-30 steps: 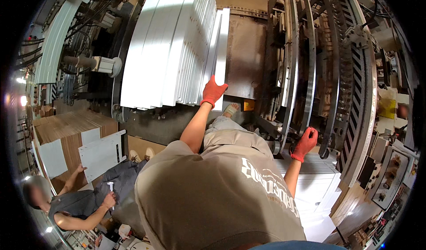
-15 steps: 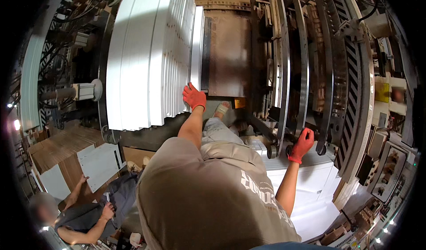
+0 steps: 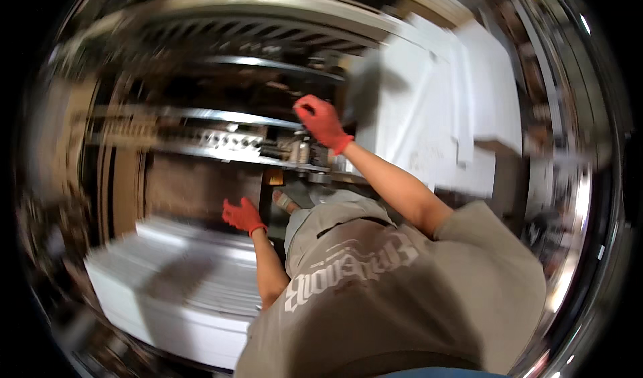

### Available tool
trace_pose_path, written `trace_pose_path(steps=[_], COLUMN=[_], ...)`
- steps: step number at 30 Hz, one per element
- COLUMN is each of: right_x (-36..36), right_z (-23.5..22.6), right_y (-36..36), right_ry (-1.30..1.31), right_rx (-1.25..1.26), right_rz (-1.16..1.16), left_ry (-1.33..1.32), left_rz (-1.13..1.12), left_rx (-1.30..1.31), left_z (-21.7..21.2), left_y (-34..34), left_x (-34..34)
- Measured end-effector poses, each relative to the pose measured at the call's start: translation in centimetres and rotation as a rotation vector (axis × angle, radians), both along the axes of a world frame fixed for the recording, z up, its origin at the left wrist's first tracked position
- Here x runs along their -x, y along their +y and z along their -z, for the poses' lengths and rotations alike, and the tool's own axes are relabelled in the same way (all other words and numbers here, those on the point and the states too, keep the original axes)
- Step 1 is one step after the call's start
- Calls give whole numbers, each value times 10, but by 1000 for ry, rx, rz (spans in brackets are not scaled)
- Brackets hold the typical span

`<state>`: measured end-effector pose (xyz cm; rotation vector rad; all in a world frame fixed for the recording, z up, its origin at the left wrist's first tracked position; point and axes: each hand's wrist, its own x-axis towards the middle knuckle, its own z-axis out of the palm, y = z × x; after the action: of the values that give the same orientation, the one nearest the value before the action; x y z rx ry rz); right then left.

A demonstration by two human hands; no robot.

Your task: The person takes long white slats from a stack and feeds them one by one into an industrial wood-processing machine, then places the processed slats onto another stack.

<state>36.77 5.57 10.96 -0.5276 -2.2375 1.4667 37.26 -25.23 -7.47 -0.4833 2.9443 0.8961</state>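
Both my hands wear red gloves. My left hand [image 3: 242, 216] hovers open, fingers a little apart, near a stack of long white panels [image 3: 181, 271] at the lower left. It seems to hold nothing, and whether it touches the panels I cannot tell. My right hand [image 3: 323, 120] is raised close to the end of a metal rail [image 3: 234, 117]. Its fingers curl in to the thumb, leaving a small dark gap with nothing visible inside. Beside that hand, on the right, lies a pile of wide white boards [image 3: 422, 103].
Metal rails of a machine frame run across the upper left, below a dark-and-light striped beam [image 3: 268, 29]. A brown flat surface [image 3: 201, 183] lies between the frame and the panel stack. Motion blurs much of the surroundings.
My view has turned right; the panel stack now lies lower left and the white boards upper right. My left hand has come off the panels. The other person is out of view.
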Motion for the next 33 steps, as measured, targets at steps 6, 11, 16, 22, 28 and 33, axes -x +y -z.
trace_pose_path(steps=[6,11,16,22,28,33], right_x=[-122,-257,-332,-352,-321,-261], right_z=[95,156,200,216,104,40], right_y=[51,69,90,115,108,89], right_ry=[-33,-952,-1047,-680,61,344], right_rx=[-367,-298,5,306,400,14], right_rz=[768,1204,984,926,792,780], left_ry=[194,535,621,862,658,-25], left_rz=[66,63,139,265,469,936], left_rx=[-22,19,-98,-224,-744,-1025], left_z=[-70,-125,-205,-206,-221,-241], left_y=[13,7,62,79,108,167], left_x=[43,80,82,99,66,19])
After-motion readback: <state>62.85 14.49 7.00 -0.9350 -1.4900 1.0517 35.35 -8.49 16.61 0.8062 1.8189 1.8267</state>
